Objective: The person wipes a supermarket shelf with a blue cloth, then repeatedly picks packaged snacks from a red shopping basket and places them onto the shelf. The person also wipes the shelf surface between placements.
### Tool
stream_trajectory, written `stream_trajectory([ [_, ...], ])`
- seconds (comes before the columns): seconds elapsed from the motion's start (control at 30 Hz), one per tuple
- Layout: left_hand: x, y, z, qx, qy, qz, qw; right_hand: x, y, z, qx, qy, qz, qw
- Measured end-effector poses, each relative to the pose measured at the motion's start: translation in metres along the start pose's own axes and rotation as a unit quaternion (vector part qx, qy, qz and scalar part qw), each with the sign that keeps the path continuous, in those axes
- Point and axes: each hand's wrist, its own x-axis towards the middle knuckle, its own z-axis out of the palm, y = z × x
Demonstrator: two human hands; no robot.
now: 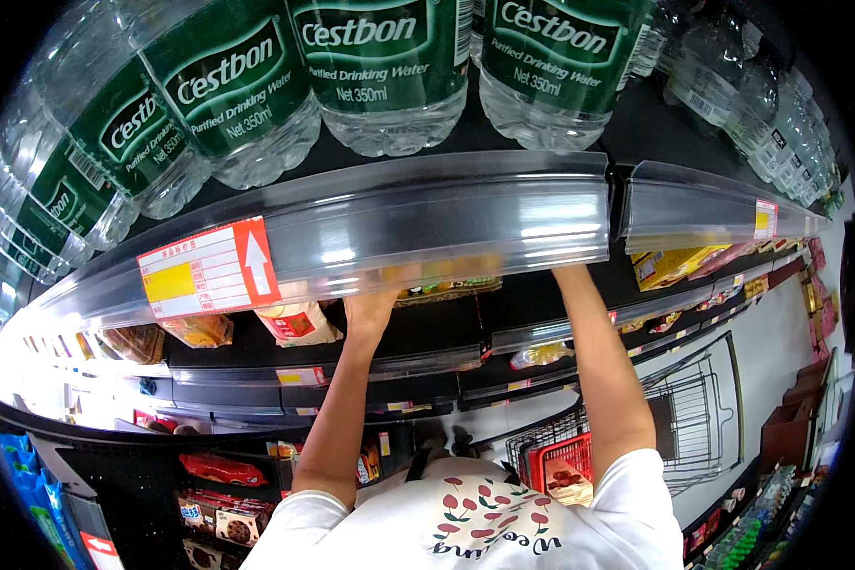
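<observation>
Both my arms reach forward onto a lower shelf, beneath the upper shelf's clear plastic front strip (446, 211). Only the back of my left hand (370, 309) near the wrist shows; its fingers are hidden behind the strip. My right hand (568, 275) is cut off at the wrist by the same strip. A yellow and green package (449, 291) lies on the lower shelf between my hands, nearest the left one. Whether either hand touches it cannot be seen. Just left of my left hand stands a white and red bag (301, 324).
Water bottles with green labels (389, 81) line the upper shelf close above my hands. A red and yellow price card (209, 268) hangs on its edge. Below my right arm is a wire shopping cart with a red basket (562, 464). Boxed snacks (228, 518) fill shelving at lower left.
</observation>
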Motion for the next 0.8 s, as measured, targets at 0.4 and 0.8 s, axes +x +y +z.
stream_trajectory([
  [0.4,0.008,-0.074,0.052,-0.309,0.014,-0.196,0.931,-0.062,-0.064,0.026,0.430,-0.082,0.342,0.832],
  [0.8,0.011,-0.102,0.085,-0.386,0.052,-0.222,0.894,-0.078,-0.044,0.039,0.485,-0.083,0.392,0.778],
])
